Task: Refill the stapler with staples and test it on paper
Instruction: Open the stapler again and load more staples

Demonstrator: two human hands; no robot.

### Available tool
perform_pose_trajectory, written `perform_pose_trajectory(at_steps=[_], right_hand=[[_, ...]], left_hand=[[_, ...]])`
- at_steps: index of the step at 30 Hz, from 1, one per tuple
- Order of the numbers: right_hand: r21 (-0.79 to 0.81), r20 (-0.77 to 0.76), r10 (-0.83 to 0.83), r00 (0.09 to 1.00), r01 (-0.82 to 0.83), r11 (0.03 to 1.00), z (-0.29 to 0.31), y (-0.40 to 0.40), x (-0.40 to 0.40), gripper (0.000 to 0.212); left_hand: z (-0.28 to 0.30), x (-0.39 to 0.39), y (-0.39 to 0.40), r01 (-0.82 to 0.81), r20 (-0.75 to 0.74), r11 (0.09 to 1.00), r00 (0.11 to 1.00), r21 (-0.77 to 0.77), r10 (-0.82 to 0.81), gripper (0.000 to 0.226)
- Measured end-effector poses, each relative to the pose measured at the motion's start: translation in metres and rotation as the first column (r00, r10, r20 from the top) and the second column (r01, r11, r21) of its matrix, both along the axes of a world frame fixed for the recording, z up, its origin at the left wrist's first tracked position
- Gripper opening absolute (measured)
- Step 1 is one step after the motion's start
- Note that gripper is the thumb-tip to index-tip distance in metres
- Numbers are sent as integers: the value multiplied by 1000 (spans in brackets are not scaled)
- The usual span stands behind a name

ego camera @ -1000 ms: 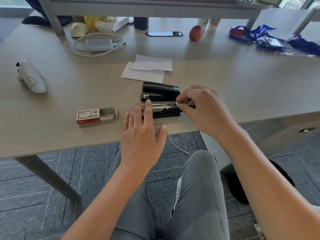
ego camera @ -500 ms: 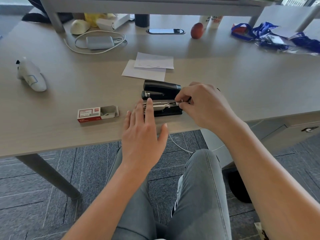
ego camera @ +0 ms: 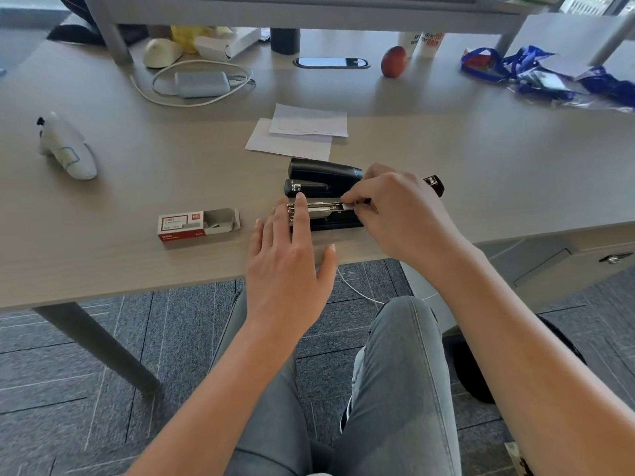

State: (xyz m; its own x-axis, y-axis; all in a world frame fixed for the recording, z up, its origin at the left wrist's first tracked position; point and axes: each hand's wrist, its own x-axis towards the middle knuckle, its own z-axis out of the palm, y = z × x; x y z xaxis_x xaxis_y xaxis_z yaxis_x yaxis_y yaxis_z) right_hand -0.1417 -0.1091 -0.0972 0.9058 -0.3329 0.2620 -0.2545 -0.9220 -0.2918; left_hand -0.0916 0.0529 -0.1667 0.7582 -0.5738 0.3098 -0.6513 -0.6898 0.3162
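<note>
A black stapler (ego camera: 323,180) lies on its side, opened, near the desk's front edge, its metal staple channel (ego camera: 319,208) exposed. My left hand (ego camera: 288,255) has its fingers spread, the index finger pressing on the channel's left end. My right hand (ego camera: 395,214) pinches a strip of staples (ego camera: 347,207) at the channel's right end. The red and white staple box (ego camera: 197,224) lies open to the left. Two white sheets of paper (ego camera: 299,135) lie just behind the stapler.
A white controller (ego camera: 67,149) lies at the left. At the back are a charger with cable (ego camera: 201,83), a red apple (ego camera: 393,61), a cable port (ego camera: 331,62) and blue lanyards (ego camera: 515,68). A shelf leg (ego camera: 110,32) stands back left. My knees are under the desk edge.
The strip of staples has slid a little further left along the channel. My left index finger stays on the channel's left end. The view has shifted slightly.
</note>
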Motion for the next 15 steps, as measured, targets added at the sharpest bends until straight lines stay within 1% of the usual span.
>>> perform_pose_trajectory(at_steps=[4, 6, 9, 12, 15], right_hand=[[-26, 39, 29, 999, -28, 999, -2, 7, -3, 33], [-28, 72, -5, 997, 7, 1000, -2, 8, -5, 31], [-8, 86, -61, 994, 62, 998, -5, 8, -10, 26], [5, 87, -76, 993, 76, 997, -10, 7, -12, 21], [26, 77, -66, 995, 65, 998, -12, 10, -11, 23]], left_hand=[[1, 0, 1, 13, -25, 1000, 1000, -7, -13, 78], [3, 0, 2, 22, -51, 999, 998, -24, -23, 84], [8, -3, 4, 5, -134, 995, 991, -102, -18, 92], [10, -7, 8, -43, -171, 987, 985, -156, 16, 84], [7, -8, 12, -60, -173, 986, 984, -159, 32, 76]])
